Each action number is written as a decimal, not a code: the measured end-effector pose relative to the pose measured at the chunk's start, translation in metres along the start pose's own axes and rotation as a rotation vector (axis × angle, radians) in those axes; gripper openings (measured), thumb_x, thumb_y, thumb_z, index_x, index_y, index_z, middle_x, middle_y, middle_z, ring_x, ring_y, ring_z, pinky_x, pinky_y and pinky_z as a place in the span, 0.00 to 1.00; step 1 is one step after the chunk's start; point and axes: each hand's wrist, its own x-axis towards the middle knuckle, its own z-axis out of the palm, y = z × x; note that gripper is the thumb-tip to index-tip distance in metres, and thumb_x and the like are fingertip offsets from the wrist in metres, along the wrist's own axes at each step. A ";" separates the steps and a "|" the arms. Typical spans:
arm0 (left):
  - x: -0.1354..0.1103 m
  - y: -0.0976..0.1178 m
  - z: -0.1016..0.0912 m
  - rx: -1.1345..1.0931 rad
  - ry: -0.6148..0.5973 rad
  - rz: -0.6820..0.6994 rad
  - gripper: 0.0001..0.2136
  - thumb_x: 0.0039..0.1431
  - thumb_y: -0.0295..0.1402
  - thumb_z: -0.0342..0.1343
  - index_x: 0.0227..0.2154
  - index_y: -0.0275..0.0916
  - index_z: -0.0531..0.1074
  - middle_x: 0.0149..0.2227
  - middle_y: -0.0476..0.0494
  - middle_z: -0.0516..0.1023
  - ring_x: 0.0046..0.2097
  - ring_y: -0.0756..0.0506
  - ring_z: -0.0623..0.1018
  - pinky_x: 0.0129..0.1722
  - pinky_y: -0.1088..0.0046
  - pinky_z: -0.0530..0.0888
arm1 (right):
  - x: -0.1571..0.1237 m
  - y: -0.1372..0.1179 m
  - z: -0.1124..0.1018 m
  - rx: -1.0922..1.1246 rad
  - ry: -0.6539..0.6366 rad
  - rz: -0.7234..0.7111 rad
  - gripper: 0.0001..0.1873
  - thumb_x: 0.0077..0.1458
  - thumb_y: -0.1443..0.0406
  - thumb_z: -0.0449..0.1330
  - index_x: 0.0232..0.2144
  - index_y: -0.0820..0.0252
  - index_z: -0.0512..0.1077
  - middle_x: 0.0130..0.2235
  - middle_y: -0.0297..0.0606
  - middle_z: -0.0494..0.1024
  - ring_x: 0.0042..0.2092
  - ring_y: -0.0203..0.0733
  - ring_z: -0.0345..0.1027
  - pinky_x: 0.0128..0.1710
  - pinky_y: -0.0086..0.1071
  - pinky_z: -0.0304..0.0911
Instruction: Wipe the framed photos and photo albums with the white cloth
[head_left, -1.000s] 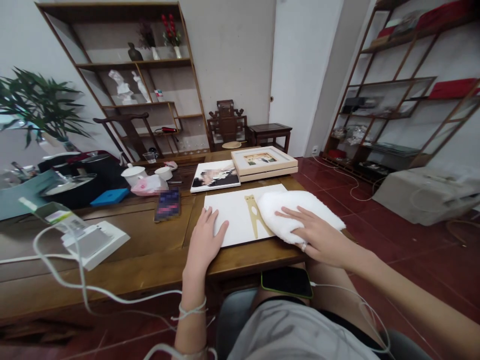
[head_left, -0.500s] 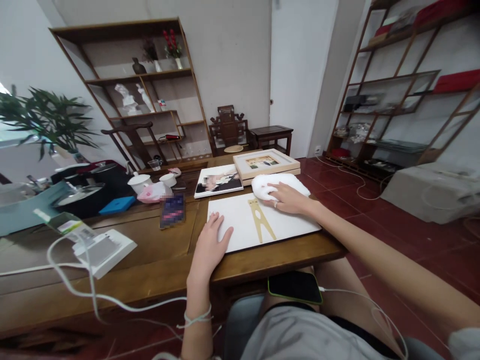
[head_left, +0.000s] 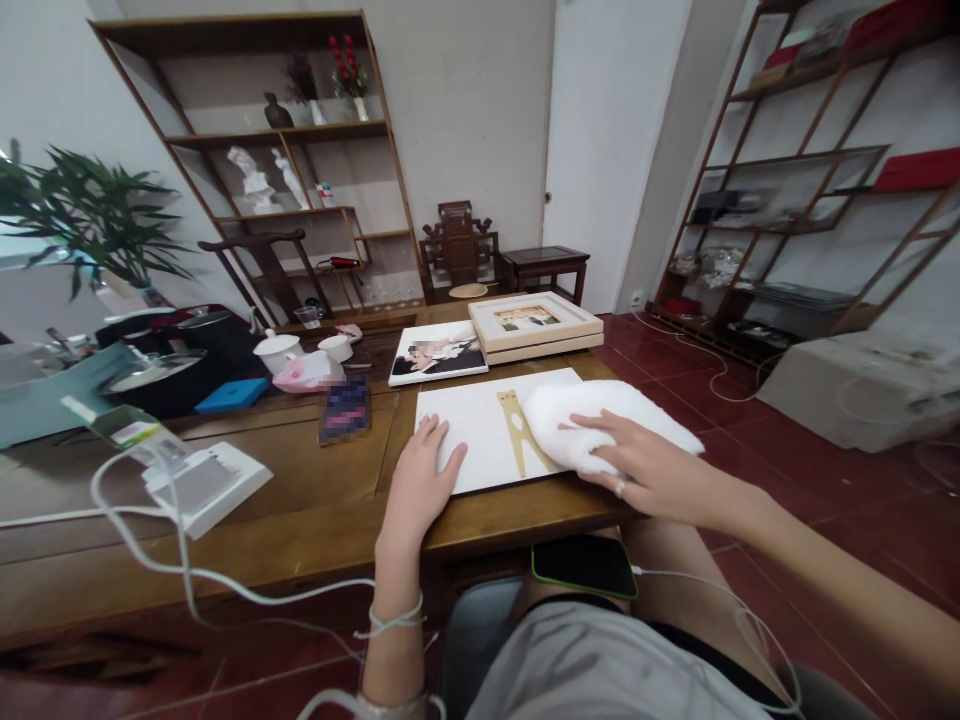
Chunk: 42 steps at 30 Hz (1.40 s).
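A white board (head_left: 480, 435) with a tan stand strip (head_left: 525, 440) lies flat on the wooden table (head_left: 300, 490), near its front edge. My left hand (head_left: 421, 485) rests flat on the board's near left corner, fingers spread. My right hand (head_left: 645, 470) presses a white fluffy cloth (head_left: 600, 425) onto the board's right side, fingers laid flat over the cloth.
Beyond the board lie a photo print (head_left: 439, 352) and a stack of framed pictures (head_left: 534, 325). A phone (head_left: 345, 408), cups, a blue box (head_left: 225, 395) and a white device with cables (head_left: 202, 485) sit to the left. Another phone (head_left: 585, 565) lies on my lap.
My right hand slid the cloth to the board's far right corner, then back to its near right side. My left hand stayed on the board's corner.
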 end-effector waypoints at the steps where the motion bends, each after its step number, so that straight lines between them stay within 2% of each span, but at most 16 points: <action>1: 0.000 0.000 0.000 0.001 -0.001 -0.001 0.23 0.61 0.40 0.47 0.54 0.30 0.66 0.62 0.33 0.62 0.65 0.41 0.58 0.63 0.60 0.56 | -0.006 -0.006 -0.002 0.008 0.001 -0.006 0.14 0.61 0.61 0.51 0.31 0.60 0.75 0.58 0.49 0.67 0.62 0.52 0.53 0.61 0.51 0.51; 3: 0.000 0.000 0.000 0.004 -0.001 -0.003 0.22 0.61 0.39 0.47 0.54 0.30 0.66 0.62 0.33 0.62 0.65 0.40 0.58 0.63 0.59 0.56 | -0.011 -0.013 -0.005 0.019 0.012 -0.016 0.14 0.60 0.61 0.52 0.30 0.59 0.75 0.58 0.47 0.67 0.62 0.51 0.54 0.61 0.51 0.51; 6: 0.000 0.000 -0.001 0.012 0.004 0.000 0.22 0.61 0.39 0.47 0.54 0.31 0.67 0.61 0.33 0.62 0.65 0.41 0.58 0.63 0.59 0.56 | -0.006 -0.008 -0.002 0.030 0.037 -0.014 0.13 0.60 0.61 0.53 0.30 0.59 0.75 0.57 0.48 0.68 0.61 0.52 0.56 0.59 0.49 0.54; 11: 0.000 -0.002 0.001 0.030 0.000 0.009 0.23 0.61 0.40 0.47 0.54 0.30 0.66 0.62 0.34 0.61 0.65 0.40 0.58 0.63 0.60 0.56 | 0.031 0.017 0.006 0.098 0.041 0.037 0.15 0.58 0.57 0.54 0.28 0.60 0.74 0.56 0.48 0.69 0.57 0.54 0.61 0.55 0.46 0.58; 16: 0.000 -0.002 0.001 0.034 0.005 0.011 0.22 0.61 0.40 0.48 0.54 0.31 0.67 0.62 0.34 0.62 0.64 0.40 0.59 0.63 0.60 0.57 | 0.075 0.043 0.016 0.098 -0.005 0.114 0.20 0.60 0.54 0.50 0.34 0.61 0.75 0.50 0.48 0.74 0.51 0.53 0.66 0.49 0.43 0.61; 21: 0.000 -0.001 0.000 0.040 0.001 0.011 0.22 0.61 0.39 0.49 0.54 0.30 0.66 0.62 0.34 0.62 0.64 0.40 0.59 0.63 0.60 0.57 | 0.095 0.052 0.025 0.046 0.000 0.129 0.20 0.62 0.58 0.47 0.43 0.62 0.74 0.54 0.47 0.71 0.55 0.54 0.61 0.55 0.46 0.54; 25: 0.000 -0.001 0.000 0.041 -0.002 0.002 0.22 0.61 0.39 0.48 0.54 0.30 0.66 0.62 0.34 0.62 0.64 0.40 0.58 0.63 0.60 0.57 | 0.085 0.041 0.024 0.016 -0.011 0.111 0.20 0.63 0.60 0.46 0.45 0.62 0.73 0.56 0.47 0.69 0.57 0.54 0.60 0.57 0.47 0.52; 32: -0.001 0.000 0.001 0.044 -0.002 -0.004 0.22 0.61 0.39 0.48 0.54 0.30 0.66 0.62 0.34 0.62 0.65 0.41 0.58 0.63 0.61 0.57 | 0.035 0.005 0.011 -0.020 -0.017 0.062 0.14 0.59 0.65 0.50 0.38 0.65 0.75 0.58 0.55 0.65 0.61 0.56 0.53 0.59 0.52 0.49; 37: -0.001 0.000 0.001 0.046 0.005 0.002 0.22 0.61 0.38 0.49 0.54 0.30 0.66 0.62 0.34 0.62 0.64 0.41 0.59 0.63 0.61 0.57 | 0.005 -0.014 -0.005 0.030 -0.102 0.060 0.12 0.58 0.66 0.52 0.33 0.63 0.75 0.60 0.52 0.64 0.63 0.53 0.50 0.61 0.49 0.49; 42: -0.001 0.000 0.001 0.039 0.012 0.011 0.22 0.61 0.38 0.49 0.54 0.30 0.66 0.62 0.33 0.62 0.64 0.41 0.59 0.63 0.60 0.57 | -0.004 -0.020 -0.011 0.062 -0.123 0.056 0.11 0.59 0.65 0.52 0.31 0.61 0.74 0.60 0.50 0.64 0.63 0.52 0.50 0.61 0.49 0.49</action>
